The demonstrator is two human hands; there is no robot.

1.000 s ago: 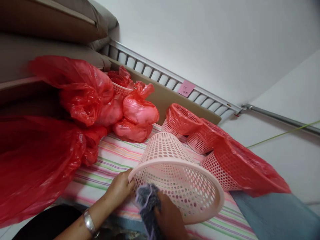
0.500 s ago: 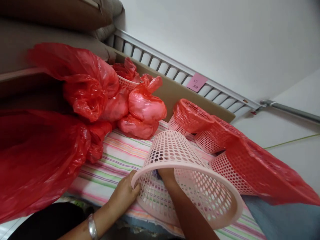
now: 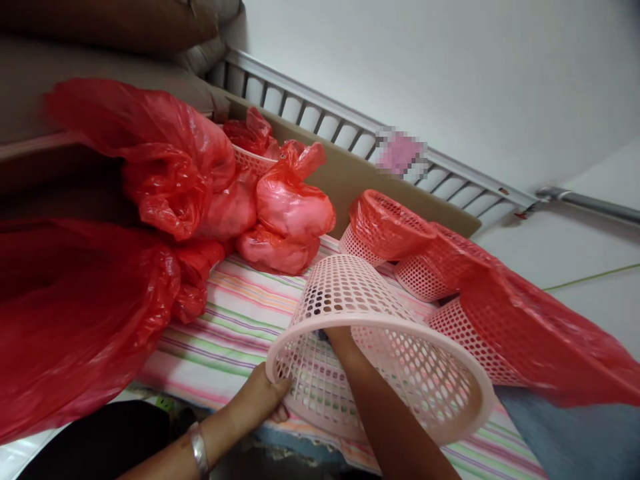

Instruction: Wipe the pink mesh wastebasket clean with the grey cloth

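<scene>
A pale pink perforated plastic basket [image 3: 350, 283] lies tipped on the striped cloth, its wide mouth towards me. My left hand [image 3: 267, 393] is closed around the left side of the basket's rim, thumb inside. My right hand [image 3: 340, 337] reaches through the mouth and presses a bunched dark bluish cloth [image 3: 323, 335] to the inner wall. Its fingers are mostly hidden behind the rim, showing only as dark patches through the holes.
Several pink baskets [image 3: 475, 333] lined with red plastic bags stand on the right. Knotted red bags [image 3: 295, 207] and a large loose red bag [image 3: 75, 320] lie left. Behind are a metal bed rail [image 3: 310, 110] and a board [image 3: 345, 180]; striped cloth [image 3: 225, 340] covers the surface.
Inside the basket, my right hand has shifted slightly up and right along the wall with the cloth. My left hand keeps its hold, and the basket has turned a little.
</scene>
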